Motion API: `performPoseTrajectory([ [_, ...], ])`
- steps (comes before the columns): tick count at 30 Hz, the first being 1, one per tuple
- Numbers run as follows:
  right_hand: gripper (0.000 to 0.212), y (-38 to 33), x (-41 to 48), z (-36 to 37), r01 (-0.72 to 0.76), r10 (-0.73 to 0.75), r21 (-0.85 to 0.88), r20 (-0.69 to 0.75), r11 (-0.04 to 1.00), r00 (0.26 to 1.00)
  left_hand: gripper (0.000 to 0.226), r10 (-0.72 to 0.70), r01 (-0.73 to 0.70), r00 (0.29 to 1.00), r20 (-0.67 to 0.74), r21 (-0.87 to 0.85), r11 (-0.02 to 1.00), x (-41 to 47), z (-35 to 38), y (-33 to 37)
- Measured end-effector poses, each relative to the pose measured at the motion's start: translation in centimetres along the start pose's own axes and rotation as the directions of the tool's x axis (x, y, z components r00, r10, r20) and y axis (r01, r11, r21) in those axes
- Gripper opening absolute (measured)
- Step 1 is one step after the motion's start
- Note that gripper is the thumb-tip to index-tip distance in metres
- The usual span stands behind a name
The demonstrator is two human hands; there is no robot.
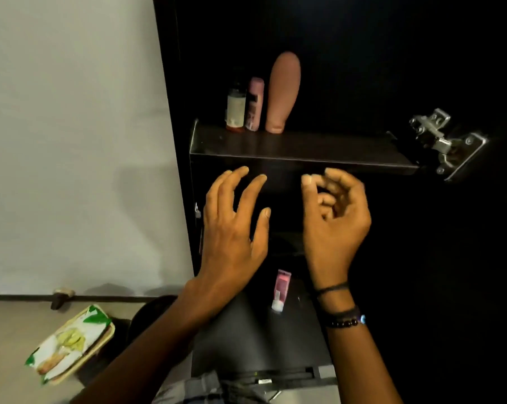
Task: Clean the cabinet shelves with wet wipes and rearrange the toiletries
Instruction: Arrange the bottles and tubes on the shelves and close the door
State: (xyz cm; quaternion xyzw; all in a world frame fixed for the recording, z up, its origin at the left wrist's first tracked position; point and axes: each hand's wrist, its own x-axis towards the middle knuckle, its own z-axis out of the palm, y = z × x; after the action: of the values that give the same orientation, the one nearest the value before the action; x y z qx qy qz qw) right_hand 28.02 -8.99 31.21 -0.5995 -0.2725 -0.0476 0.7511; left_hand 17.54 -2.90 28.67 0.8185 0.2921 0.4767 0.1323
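A dark cabinet stands open, with one shelf (302, 147) at mid height. At the shelf's left end stand three toiletries: a small dark-capped bottle (236, 107), a pink can (254, 104) and a tall tan bottle (283, 93) resting on its cap. A small pink tube (281, 288) lies on the lower dark surface. My left hand (232, 225) hovers just below the shelf edge, fingers spread, holding nothing. My right hand (334, 217) hovers beside it, fingers loosely curled and empty. A green and white wet wipes pack (71, 342) lies on the floor at the lower left.
A white wall (71, 141) fills the left side. A metal door hinge (447, 141) sticks out at the shelf's right end. A dark round object (153, 313) sits on the floor next to the wipes pack. The right part of the shelf is bare.
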Motion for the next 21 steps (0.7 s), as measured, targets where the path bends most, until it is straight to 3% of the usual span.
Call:
performPoseTrajectory([
  [4, 0.018, 9.4, -4.9, -3.9, -0.259, 0.275, -0.216, 0.051, 0.942, 0.96, 0.045, -0.092, 0.1, 0.973, 0.213, -0.025, 0.995, -4.9, 3.3, -1.5],
  [7, 0.014, 17.8, -7.7, -7.0, -0.469, 0.511, -0.439, -0.027, 0.766, 0.859, 0.044, -0.186, 0.22, 0.897, 0.402, -0.041, 0.975, -7.6, 5.8, -2.9],
  [10, 0.012, 23.9, -9.9, -9.0, -0.607, 0.688, -0.559, -0.087, 0.565, 0.72, 0.041, -0.162, 0.225, 0.84, 0.518, -0.062, 0.972, -9.2, 7.1, -3.8],
  [12, 0.018, 26.8, -10.7, -9.6, -0.635, 0.765, -0.622, -0.088, 0.458, 0.638, 0.047, -0.157, 0.224, 0.807, 0.569, -0.048, 0.974, -10.3, 7.5, -4.1],
  [17, 0.032, 31.8, -10.9, -9.6, -0.599, 0.871, -0.737, -0.029, 0.313, 0.49, 0.052, -0.238, 0.27, 0.747, 0.621, 0.043, 0.962, -12.0, 7.8, -5.0],
  [21, 0.063, 34.9, -10.5, -9.3, -0.546, 0.893, -0.807, -0.054, 0.225, 0.447, 0.054, -0.256, 0.314, 0.718, 0.647, 0.027, 0.949, -12.3, 7.5, -5.9],
])
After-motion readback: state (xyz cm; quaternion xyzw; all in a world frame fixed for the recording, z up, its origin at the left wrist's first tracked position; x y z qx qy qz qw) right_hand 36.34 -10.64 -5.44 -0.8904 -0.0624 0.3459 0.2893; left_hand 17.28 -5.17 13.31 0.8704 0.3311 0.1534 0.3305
